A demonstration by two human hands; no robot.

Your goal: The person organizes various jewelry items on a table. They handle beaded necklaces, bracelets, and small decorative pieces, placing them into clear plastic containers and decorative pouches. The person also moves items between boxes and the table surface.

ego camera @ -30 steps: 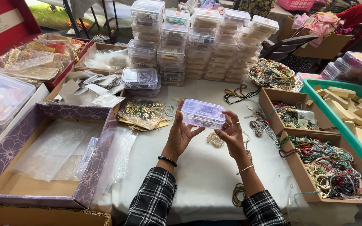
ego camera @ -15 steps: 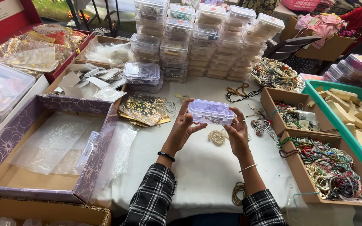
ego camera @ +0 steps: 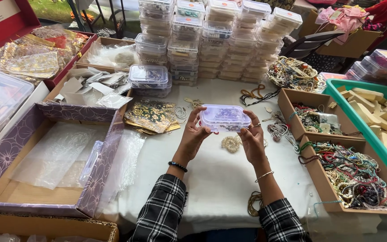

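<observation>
Both hands hold a small clear box (ego camera: pixel 225 118) with a lid, lifted above the counter (ego camera: pixel 211 179), roughly centre frame. Left hand (ego camera: pixel 193 136) grips the box's left end, fingers curled on it, thumb on the near side. Right hand (ego camera: pixel 252 140) grips the right end, fingers clamped on the edge; a ring shows on one finger. Contents of the box hard to make out: dark and purplish bits through the plastic.

Below the box, on the white cloth, lies a small beaded piece (ego camera: pixel 231 143), partly hidden by the hands. A bead string (ego camera: pixel 254 204) sits by the right forearm, partly covered by the sleeve.

Left wrist wears a dark band, right wrist a thin bangle. Plaid sleeves cut off at the bottom edge.

Behind: stacks of clear boxes (ego camera: pixel 211 40), tops cut off by the frame. Two more boxes stacked (ego camera: pixel 148 78) just left of them. Gold-patterned pouches (ego camera: pixel 151 116) lie near the left hand. A purple carton (ego camera: pixel 108 152) at left holds plastic sheets. At right, cardboard trays of beads (ego camera: pixel 350 172), tangled, single items not separable. A green tray (ego camera: pixel 337 92) with pale wooden pieces is cut off at the right edge.
</observation>
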